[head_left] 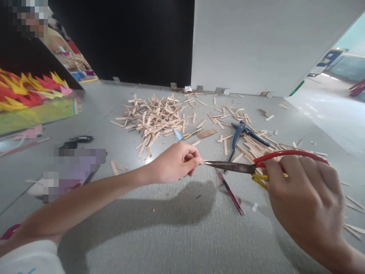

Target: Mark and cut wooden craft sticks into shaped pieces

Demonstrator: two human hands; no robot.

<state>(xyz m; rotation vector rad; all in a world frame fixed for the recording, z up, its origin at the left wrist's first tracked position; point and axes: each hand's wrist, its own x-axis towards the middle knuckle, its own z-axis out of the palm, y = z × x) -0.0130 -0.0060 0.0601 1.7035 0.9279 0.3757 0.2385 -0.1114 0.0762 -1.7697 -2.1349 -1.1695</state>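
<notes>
My right hand point(308, 194) grips the scissors point(235, 166) by their red and yellow handles, with the narrow dark blades pointing left. At the blade tips, my left hand point(181, 161) pinches a small pale piece of wooden stick point(202, 162) between thumb and fingers; most of that piece is hidden. The blades look nearly closed beside my fingertips. Just below lies a dark red pen-like stick point(232, 195). Beyond my left hand is a heap of wooden craft sticks point(158, 116), with more sticks point(255, 148) behind the scissors.
A blue tool resembling a glue gun point(242, 133) lies among the sticks. Black and white upright panels point(242, 45) stand across the back, with metal hinges along their base. Red and yellow paper flames point(28, 89) stand at left. Another person point(58, 40) is partly visible at upper left.
</notes>
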